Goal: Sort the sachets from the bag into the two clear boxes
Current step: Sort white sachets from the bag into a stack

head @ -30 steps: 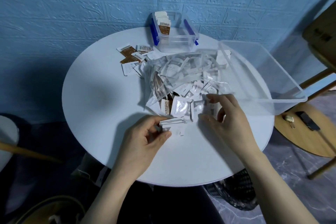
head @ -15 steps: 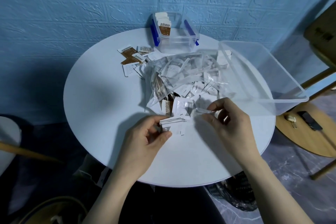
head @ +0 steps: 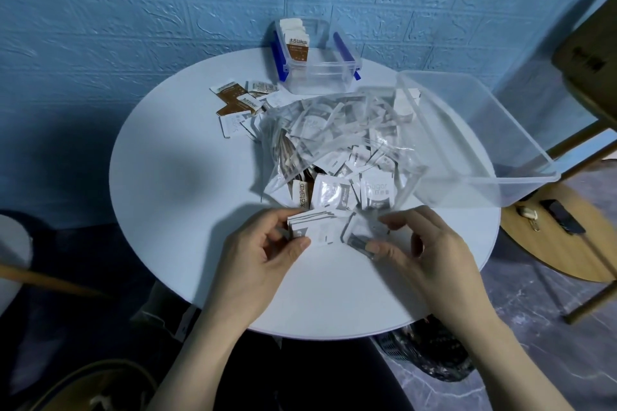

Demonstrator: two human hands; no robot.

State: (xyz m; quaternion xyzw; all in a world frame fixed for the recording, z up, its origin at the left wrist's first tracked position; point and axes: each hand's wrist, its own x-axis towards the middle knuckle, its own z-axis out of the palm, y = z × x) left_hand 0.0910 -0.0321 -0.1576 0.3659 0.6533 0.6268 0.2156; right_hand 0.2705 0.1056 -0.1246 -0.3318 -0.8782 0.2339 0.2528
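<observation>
round white table [head: 187, 197], crowded at the middle. large clear box [head: 500, 143] tipped over the right rim, apt to slide off if bumped. clear bag [head: 334, 140] slumped at the centre, still full of mixed sachets, likely to spill more when tugged. small clear box [head: 317, 57] at the far edge, a few brown sachets upright inside. left hand [head: 263, 257], fingers curled, gripping a fanned stack of white sachets [head: 310, 227], liable to slip and scatter. right hand [head: 430, 257] pinching one white sachet [head: 360, 233] just beside the stack, easy to misfile.
</observation>
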